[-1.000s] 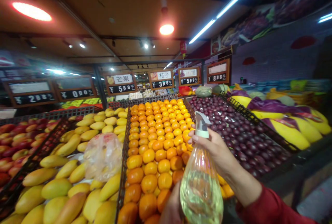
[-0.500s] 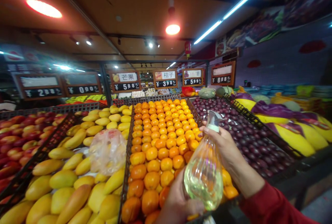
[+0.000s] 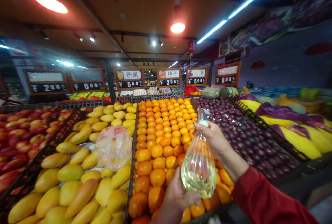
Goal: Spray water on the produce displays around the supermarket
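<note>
Red apples [image 3: 26, 134] fill the crate at the left edge of the frame, below a glowing lamp [image 3: 50, 3] in the upper left. Beside them, yellow mangoes [image 3: 70, 172] spread across the lower left, with a translucent plastic bag [image 3: 114, 148] lying on top of the pile. A wood-framed price sign [image 3: 130, 78] stands behind the mangoes, showing 5.88. Orange citrus fruits [image 3: 157, 177] run in close rows through the centre, backed by a second sign [image 3: 169, 77] marked 3.98. Low and just right of centre, in front of the citrus, a person's left hand [image 3: 177, 193] is wrapped around the lower left side of a clear spray bottle [image 3: 198, 174], its thumb across the front near the base; the fingers behind are hidden. The bottle, slightly tilted, head uppermost, contains a pale yellow liquid. The right hand [image 3: 214, 137] is clamped on the bottle's neck, just below the pale collar; whether a finger touches the trigger cannot be told. Dark purple fruits [image 3: 241, 136] lie beyond that hand, and a red sleeve [image 3: 259, 194] stretches to the lower right. Yellow melons [image 3: 298, 139] with purple wrapping sit at the right of the frame.
</note>
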`<action>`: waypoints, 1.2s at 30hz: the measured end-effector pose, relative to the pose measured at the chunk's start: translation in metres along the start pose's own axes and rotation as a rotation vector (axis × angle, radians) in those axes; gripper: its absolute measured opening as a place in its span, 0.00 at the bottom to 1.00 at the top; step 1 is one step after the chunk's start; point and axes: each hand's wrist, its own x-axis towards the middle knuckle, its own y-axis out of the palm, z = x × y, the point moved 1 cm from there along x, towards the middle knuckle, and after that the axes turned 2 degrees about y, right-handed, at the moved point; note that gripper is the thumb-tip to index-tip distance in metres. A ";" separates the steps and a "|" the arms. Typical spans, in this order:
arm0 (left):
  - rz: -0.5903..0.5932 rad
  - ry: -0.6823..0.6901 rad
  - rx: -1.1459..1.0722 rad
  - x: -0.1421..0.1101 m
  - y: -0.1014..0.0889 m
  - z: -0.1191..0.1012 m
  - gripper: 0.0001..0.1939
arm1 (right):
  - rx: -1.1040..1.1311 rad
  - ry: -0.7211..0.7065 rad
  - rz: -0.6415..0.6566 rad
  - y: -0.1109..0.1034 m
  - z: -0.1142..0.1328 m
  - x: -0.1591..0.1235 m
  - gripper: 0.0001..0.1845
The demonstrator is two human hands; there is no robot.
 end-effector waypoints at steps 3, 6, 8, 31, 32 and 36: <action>-0.008 -0.002 -0.012 -0.004 -0.006 -0.002 0.43 | -0.025 0.007 0.041 0.015 -0.001 0.002 0.23; -0.066 0.031 -0.039 -0.009 -0.011 -0.002 0.40 | -0.047 0.015 0.101 0.032 -0.002 0.003 0.21; -0.102 0.060 -0.055 -0.013 -0.015 -0.002 0.38 | -0.061 0.019 0.146 0.042 -0.003 0.004 0.20; -0.319 0.087 0.031 -0.050 -0.052 0.007 0.36 | -0.079 0.045 0.530 0.110 -0.014 -0.015 0.20; -0.316 0.086 0.010 -0.051 -0.053 0.010 0.37 | -0.076 0.047 0.538 0.111 -0.016 -0.015 0.20; -0.325 0.098 -0.007 -0.055 -0.057 0.020 0.44 | -0.085 0.050 0.552 0.112 -0.021 -0.019 0.16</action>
